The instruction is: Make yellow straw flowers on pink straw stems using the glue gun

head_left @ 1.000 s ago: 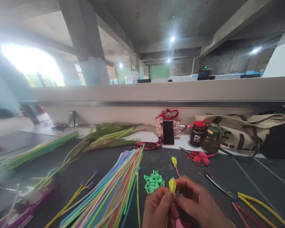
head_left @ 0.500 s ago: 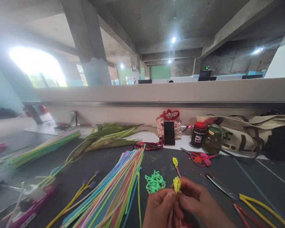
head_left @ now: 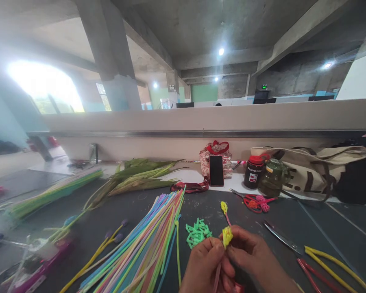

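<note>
At the front of the table both hands meet around a yellow knotted flower head [head_left: 227, 236] on a thin pink stem. My left hand [head_left: 205, 260] is closed, pinching just below the yellow head where the stem begins. Closed from the other side, my right hand [head_left: 252, 254] has its fingers against the yellow head and its base. The stem runs down under my left fingers and is partly hidden. Just beyond my hands lies a similar yellow flower head [head_left: 223, 207] on a pink stem. A pile of short green pieces [head_left: 197, 233] sits beside my left hand.
Long pastel strips [head_left: 146, 236] spread over the table at left. Behind are corn husks [head_left: 146, 175], a phone [head_left: 216, 171], a red-lidded bottle [head_left: 253, 173] and a green jar [head_left: 273, 179]. Scissors [head_left: 250, 201] and pliers [head_left: 283, 240] with red handles lie at right.
The yellow flower head has tilted slightly to the right, and its top looks wider. Both hands stay on it with small finger shifts. The camera view has moved a little.
</note>
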`<action>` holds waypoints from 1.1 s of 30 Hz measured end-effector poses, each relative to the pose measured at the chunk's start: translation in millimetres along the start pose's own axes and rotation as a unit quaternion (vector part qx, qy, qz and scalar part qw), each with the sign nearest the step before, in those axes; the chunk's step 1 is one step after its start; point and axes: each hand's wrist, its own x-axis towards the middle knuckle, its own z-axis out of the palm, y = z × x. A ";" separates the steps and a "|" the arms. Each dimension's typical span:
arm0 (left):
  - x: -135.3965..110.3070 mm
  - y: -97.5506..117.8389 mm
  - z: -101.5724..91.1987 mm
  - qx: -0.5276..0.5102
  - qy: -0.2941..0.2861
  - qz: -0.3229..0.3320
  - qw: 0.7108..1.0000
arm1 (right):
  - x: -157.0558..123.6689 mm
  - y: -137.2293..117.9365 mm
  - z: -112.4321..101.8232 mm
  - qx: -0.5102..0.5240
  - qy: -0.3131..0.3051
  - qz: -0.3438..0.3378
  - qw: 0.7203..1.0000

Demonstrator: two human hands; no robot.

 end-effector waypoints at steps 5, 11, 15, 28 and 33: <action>3.0 -2.8 1.8 0.005 0.035 -0.019 0.999 | -1.9 -0.6 6.0 0.034 -0.013 0.026 0.999; 1.3 -5.7 3.2 -0.005 0.063 0.013 0.998 | -4.7 5.6 5.0 0.056 0.021 0.042 0.997; 7.8 -12.2 -4.8 0.003 0.070 -0.005 0.998 | -4.7 1.1 6.5 0.012 0.047 0.037 0.998; -2.3 16.4 0.9 -0.046 0.168 -0.017 0.985 | -26.8 -11.3 -12.3 -0.168 0.002 0.065 0.984; -4.5 23.5 0.9 -0.030 0.181 0.005 0.983 | -47.8 -3.8 -13.0 -0.529 -0.075 0.007 0.845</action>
